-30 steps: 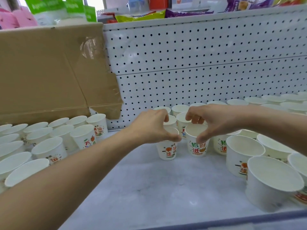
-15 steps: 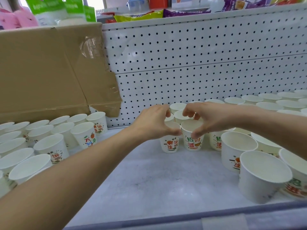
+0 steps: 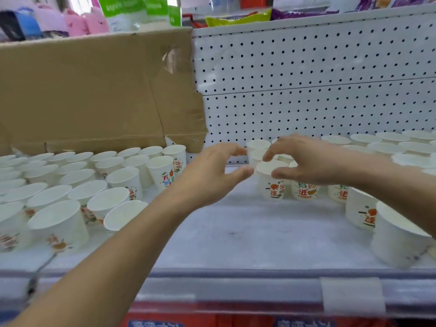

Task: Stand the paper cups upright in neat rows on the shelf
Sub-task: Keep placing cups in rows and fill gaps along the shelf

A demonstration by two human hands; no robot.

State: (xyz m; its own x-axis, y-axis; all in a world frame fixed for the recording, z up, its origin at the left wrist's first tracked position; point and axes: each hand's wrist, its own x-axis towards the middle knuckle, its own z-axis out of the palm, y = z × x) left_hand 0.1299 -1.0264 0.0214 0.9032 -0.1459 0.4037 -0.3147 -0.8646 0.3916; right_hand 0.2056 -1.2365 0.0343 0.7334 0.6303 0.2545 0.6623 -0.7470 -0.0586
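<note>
Your fingers point(image 3: 233, 150) spread, pinching nothing: your left hand point(image 3: 207, 177) just left of the front cup point(image 3: 271, 188), right hand point(image 3: 313, 161) over its rim.

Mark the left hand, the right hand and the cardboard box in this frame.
left hand point(image 3: 212, 178): head view, back of the hand.
right hand point(image 3: 311, 161): head view, back of the hand.
cardboard box point(image 3: 94, 90): head view, middle of its front face.

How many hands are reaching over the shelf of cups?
2. The left hand is open just left of the middle cups; the right hand is open above their rims. No other hand shows.
</note>
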